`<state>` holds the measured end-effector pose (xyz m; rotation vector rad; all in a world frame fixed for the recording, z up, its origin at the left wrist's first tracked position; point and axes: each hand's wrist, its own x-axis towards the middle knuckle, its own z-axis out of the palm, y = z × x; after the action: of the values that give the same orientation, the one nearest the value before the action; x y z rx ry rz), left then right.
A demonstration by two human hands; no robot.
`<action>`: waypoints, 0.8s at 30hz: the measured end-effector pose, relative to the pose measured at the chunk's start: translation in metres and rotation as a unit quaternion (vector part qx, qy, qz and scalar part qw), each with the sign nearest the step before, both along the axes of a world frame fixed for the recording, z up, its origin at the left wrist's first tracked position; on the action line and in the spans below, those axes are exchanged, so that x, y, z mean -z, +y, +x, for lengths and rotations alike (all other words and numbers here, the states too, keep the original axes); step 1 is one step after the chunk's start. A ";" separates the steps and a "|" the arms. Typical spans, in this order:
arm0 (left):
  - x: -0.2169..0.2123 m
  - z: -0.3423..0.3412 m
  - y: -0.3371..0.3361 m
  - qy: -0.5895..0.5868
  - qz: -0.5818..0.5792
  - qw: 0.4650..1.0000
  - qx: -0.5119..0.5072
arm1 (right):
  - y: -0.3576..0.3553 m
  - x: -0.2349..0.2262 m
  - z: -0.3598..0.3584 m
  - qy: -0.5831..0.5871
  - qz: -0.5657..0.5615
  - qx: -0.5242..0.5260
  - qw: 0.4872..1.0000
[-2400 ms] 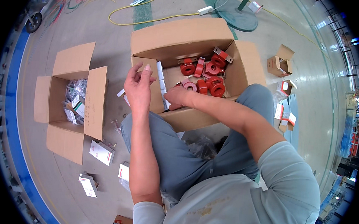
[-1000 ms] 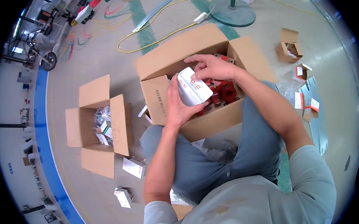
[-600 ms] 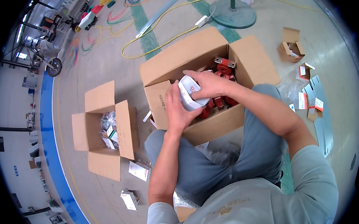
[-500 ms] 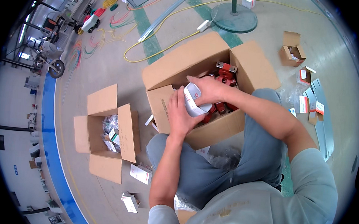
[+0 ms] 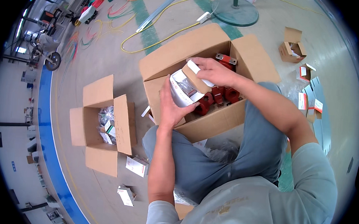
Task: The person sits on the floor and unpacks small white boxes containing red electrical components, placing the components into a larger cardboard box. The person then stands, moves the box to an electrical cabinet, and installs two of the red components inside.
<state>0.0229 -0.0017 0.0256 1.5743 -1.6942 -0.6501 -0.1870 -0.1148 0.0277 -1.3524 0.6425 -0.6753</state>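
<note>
Carton of white card, small and boxy (image 5: 182,98), held open over a large brown cardboard box (image 5: 211,125)

The white carton sits above the near left part of the brown box, tilted so that its opening faces up and toward the person. Inside shows something wrapped in clear plastic (image 5: 186,88); its exact form is hard to make out. The brown-lined lid flap with a white edge (image 5: 197,77) stands back toward the right.

The left hand (image 5: 170,110) is partly open, thumb spread wide from the fingers, cupping the carton's outer side and near edge. That wide grip probably steadies the carton against the pull on its lid. The right hand (image 5: 221,73) is more closed, fingers over the flap and thumb against it, apparently so that the lid cannot fall across the opening.

Beneath and to the right, red ring-shaped parts (image 5: 231,94) lie jumbled in the brown box, the tall walls likely serving to contain them. The box stands just beyond the person's grey-trousered knees (image 5: 150,141), presumably for easy reach. Another open brown box (image 5: 100,161) stands on the floor to the left.
</note>
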 end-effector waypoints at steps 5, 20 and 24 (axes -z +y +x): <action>0.001 0.009 0.001 0.170 -0.020 0.985 0.032 | 0.007 -0.024 0.000 -0.026 -0.042 0.048 0.998; 0.003 0.031 -0.017 0.334 -0.012 0.907 -0.256 | 0.002 0.017 0.016 0.121 -0.121 0.175 0.970; -0.074 0.002 -0.016 -0.007 -0.083 0.973 -0.217 | 0.015 0.018 0.045 -0.089 0.312 0.039 0.945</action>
<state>0.0246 -0.0182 0.0996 1.7513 -1.3110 -0.2669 -0.1419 -0.0998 0.0100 -0.6727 0.6904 -0.5807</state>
